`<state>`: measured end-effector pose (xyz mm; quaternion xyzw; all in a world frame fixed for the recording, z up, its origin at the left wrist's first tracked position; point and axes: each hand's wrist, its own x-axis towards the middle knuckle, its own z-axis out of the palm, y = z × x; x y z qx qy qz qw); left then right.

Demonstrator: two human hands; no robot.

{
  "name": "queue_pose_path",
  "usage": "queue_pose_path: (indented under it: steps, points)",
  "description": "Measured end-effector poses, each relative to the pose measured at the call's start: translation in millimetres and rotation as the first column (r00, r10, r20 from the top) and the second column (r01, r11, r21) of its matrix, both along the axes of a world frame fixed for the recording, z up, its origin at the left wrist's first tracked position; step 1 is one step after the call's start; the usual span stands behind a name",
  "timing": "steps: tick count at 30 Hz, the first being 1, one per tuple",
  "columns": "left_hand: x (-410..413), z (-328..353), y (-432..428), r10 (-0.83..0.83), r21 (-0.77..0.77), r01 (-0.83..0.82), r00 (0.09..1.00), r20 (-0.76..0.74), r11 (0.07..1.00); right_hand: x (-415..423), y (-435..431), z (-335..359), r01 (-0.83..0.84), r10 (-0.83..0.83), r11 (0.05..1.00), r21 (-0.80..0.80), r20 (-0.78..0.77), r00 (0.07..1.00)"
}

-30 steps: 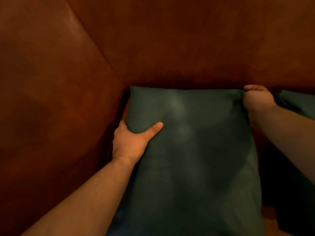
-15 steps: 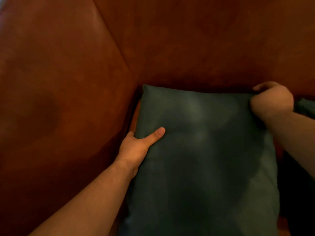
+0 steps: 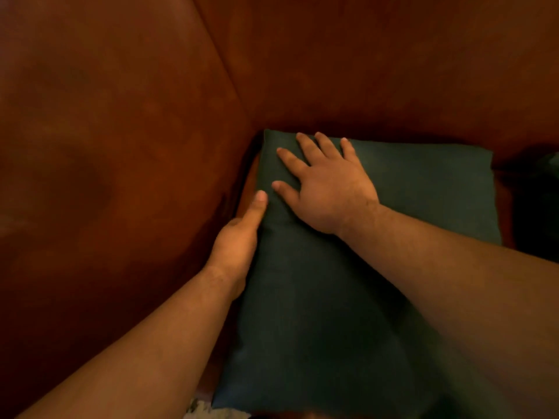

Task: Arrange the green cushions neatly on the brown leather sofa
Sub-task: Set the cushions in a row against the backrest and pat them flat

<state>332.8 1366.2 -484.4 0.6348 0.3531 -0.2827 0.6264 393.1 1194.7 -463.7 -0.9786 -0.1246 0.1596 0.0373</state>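
Moved: my right hand (image 3: pixel 329 189), now spread flat, smoothing the dark green square fabric cushion (image 3: pixel 423 182); left hand (image 3: pixel 239 240), grip hidden. Placement looks settled.

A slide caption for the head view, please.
Right hand flat on green cushion; left hand at its left edge.

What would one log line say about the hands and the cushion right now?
left hand: at left edge of green cushion, fingers hidden | right hand: flat on it, fingers spread | place: sofa corner
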Motion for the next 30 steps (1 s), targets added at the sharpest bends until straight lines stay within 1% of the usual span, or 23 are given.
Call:
queue_pose_path:
  steps: [1,2,3,5,6,7,9,11,13,14,15,16,18,19,20,21,22,23,24,25,27,29,30]
  points:
    - [-5.8,-0.4,2.4,-0.042,-0.079,0.039,0.998,-0.042,0.996,0.1,-0.1,1.0,0.002,-0.002,1.000,0.022,0.007,1.000]
    - [-10.7,-2.2,4.0,-0.073,-0.071,0.070,0.996,-0.048,0.995,-1.5,0.2,4.5,0.003,-0.005,0.998,0.066,0.036,0.999]
    - [-13.1,-4.3,5.3,-0.077,-0.003,0.077,0.997,-0.020,0.997,-5.4,1.1,9.1,-0.001,-0.010,0.993,0.120,0.088,0.996]
    - [-12.8,-5.9,5.6,-0.091,0.212,0.071,0.992,0.088,0.975,-18.8,1.5,17.7,-0.012,-0.040,0.978,0.207,0.244,0.969]
    - [-12.2,-7.1,6.4,-0.110,0.303,0.066,0.985,0.130,0.951,-28.4,0.7,19.9,0.005,-0.075,0.975,0.221,0.312,0.947]
    - [-11.4,-7.4,5.8,-0.131,0.362,0.066,0.979,0.156,0.930,-41.2,-0.3,20.0,0.052,-0.117,0.978,0.200,0.333,0.935]
    - [-13.5,-8.7,4.0,-0.156,0.400,0.073,0.971,0.179,0.913,-71.5,-0.4,14.0,0.119,-0.139,0.989,0.084,0.289,0.947]
    - [-18.7,-11.8,4.3,-0.143,0.385,0.058,0.970,0.195,0.921,-87.6,0.9,4.8,0.101,-0.102,0.995,0.015,0.218,0.971]
    - [-22.6,-11.9,9.2,-0.041,0.358,-0.037,0.977,0.207,0.933,-84.3,2.7,1.5,0.100,-0.107,0.994,0.050,0.162,0.981]
    - [-23.5,-10.1,11.4,-0.016,0.383,-0.073,0.975,0.223,0.921,-78.6,3.7,1.0,0.112,-0.124,0.990,0.086,0.152,0.981]
    - [-25.2,-7.8,12.1,-0.050,0.447,-0.074,0.965,0.258,0.892,-73.4,4.4,1.3,0.126,-0.147,0.982,0.140,0.148,0.978]
    - [-28.5,-3.9,10.0,-0.140,0.517,-0.045,0.939,0.313,0.855,-70.2,3.4,2.8,0.142,-0.178,0.964,0.225,0.152,0.972]
    - [-42.2,5.4,-4.1,-0.371,0.604,0.056,0.833,0.410,0.795,-74.4,-4.1,9.3,0.167,-0.259,0.896,0.411,0.178,0.949]
    - [-52.3,7.6,-12.3,-0.474,0.634,0.123,0.773,0.421,0.764,-82.5,-8.9,13.0,0.165,-0.281,0.880,0.445,0.208,0.937]
    - [-62.9,6.8,-19.3,-0.555,0.668,0.180,0.727,0.405,0.722,-94.0,-14.0,15.8,0.158,-0.278,0.896,0.415,0.248,0.928]
    - [-71.2,2.4,-22.1,-0.597,0.693,0.209,0.705,0.383,0.690,-108.8,-17.5,17.2,0.152,-0.253,0.930,0.335,0.281,0.926]
    - [-75.1,-0.9,-20.8,-0.582,0.689,0.213,0.729,0.360,0.693,-126.1,-19.0,16.0,0.142,-0.211,0.960,0.242,0.291,0.933]
    - [-75.3,-2.8,-17.4,-0.514,0.651,0.202,0.790,0.334,0.732,-144.6,-19.5,12.4,0.125,-0.168,0.978,0.165,0.278,0.946]
    - [-75.1,-3.0,-12.6,-0.429,0.606,0.189,0.859,0.278,0.773,-161.5,-20.4,7.2,0.104,-0.130,0.988,0.114,0.257,0.958]
    - [-77.3,-2.4,-7.7,-0.368,0.564,0.192,0.904,0.217,0.804,-173.8,-22.5,2.2,0.091,-0.109,0.992,0.084,0.236,0.966]
    - [-84.6,-3.4,4.9,-0.313,0.458,0.219,0.939,0.141,0.862,-177.1,-28.0,-3.2,0.095,-0.105,0.994,0.058,0.198,0.975]
    - [-99.1,-3.6,19.2,-0.226,0.277,0.196,0.971,0.079,0.941,-165.7,-31.3,-3.9,0.101,-0.108,0.994,0.047,0.160,0.981]
    - [-107.4,-2.2,25.2,-0.190,0.214,0.179,0.981,0.032,0.960,-159.1,-31.5,-3.1,0.101,-0.105,0.994,0.036,0.144,0.984]
